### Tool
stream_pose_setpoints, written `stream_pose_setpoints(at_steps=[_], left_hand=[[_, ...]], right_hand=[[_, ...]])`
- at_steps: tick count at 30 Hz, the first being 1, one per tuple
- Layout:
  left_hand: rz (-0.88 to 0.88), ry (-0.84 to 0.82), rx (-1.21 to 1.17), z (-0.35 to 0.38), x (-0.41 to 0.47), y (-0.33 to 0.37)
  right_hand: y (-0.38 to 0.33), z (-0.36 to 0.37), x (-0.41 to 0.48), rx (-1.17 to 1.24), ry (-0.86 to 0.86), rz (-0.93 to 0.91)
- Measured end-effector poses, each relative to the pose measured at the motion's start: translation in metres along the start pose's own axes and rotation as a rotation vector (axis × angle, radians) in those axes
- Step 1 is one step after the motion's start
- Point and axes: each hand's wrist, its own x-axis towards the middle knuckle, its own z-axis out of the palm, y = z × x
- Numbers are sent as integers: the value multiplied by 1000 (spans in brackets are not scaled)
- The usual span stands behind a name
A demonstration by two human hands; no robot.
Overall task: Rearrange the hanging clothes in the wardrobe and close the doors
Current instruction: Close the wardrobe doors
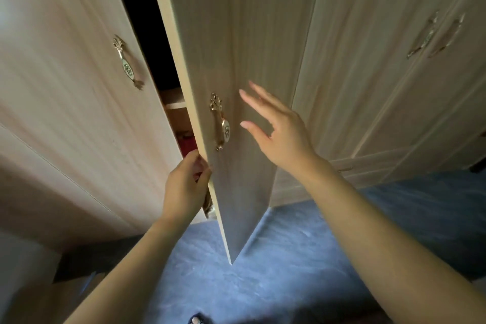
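Clothes stay hidden in the dark gap left of the open door [236,87]. Left of that gap, another door [65,87] looks shut. The left hand [186,187] grips the open door's edge. The right hand [278,129], fingers spread, hovers just right of its handle [221,123]. Closing seems left.

Doors [236,34]: we count four.
Handles [220,123]: we see four, two blurred.
Hands [185,187]: we see two.
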Motion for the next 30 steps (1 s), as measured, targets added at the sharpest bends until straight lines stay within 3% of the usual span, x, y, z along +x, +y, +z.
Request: stream_pose_setpoints(at_steps=[5, 15, 20, 23, 27, 30], left_hand=[[50, -17, -50, -37, 51, -31], [98, 2, -71, -68, 133, -70], [164, 155, -82, -93, 170, -55], [323, 304, -18, -106, 192, -39], [627, 469, 309, -110, 225, -29], [727, 539, 431, -108, 241, -33]], right_hand=[[5, 59, 44, -146, -27, 3], [39, 134, 110, -331, 166, -122], [54, 158, 125, -351, 209, -115], [57, 169, 132, -403, 237, -97], [67, 180, 141, -460, 252, -96], [78, 185, 148, -490, 273, -122]])
